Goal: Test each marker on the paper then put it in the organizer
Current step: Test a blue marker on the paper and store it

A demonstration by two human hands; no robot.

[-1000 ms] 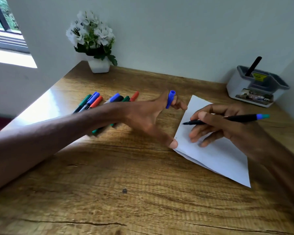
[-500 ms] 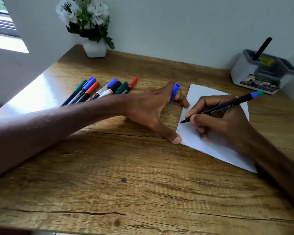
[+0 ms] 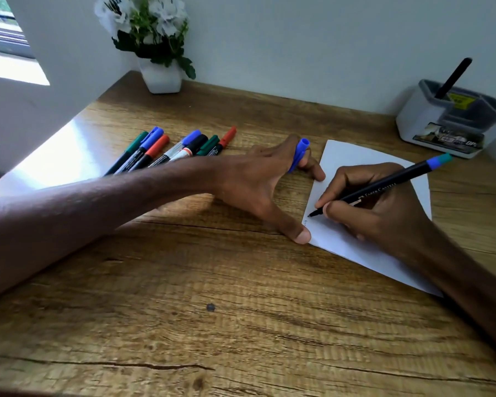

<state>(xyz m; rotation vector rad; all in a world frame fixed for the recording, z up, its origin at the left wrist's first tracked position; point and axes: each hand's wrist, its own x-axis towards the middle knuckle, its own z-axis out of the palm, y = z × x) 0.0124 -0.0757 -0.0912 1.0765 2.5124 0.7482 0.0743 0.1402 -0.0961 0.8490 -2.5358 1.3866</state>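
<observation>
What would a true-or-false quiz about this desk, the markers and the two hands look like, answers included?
1. The right hand holds a black marker with its tip on the paper. True.
2. The blue cap sits on that marker. False: the left hand pinches it between its fingers.
3. The organizer is packed with coloured markers. False: only one dark pen shows in it.
4. Several capped markers lie on the desk. True.

The wooden table (image 3: 184, 325) holds a row of markers (image 3: 166, 151), a white paper (image 3: 352, 159), a grey organizer (image 3: 430, 124) in the far corner and a white flower pot (image 3: 161, 78).
</observation>
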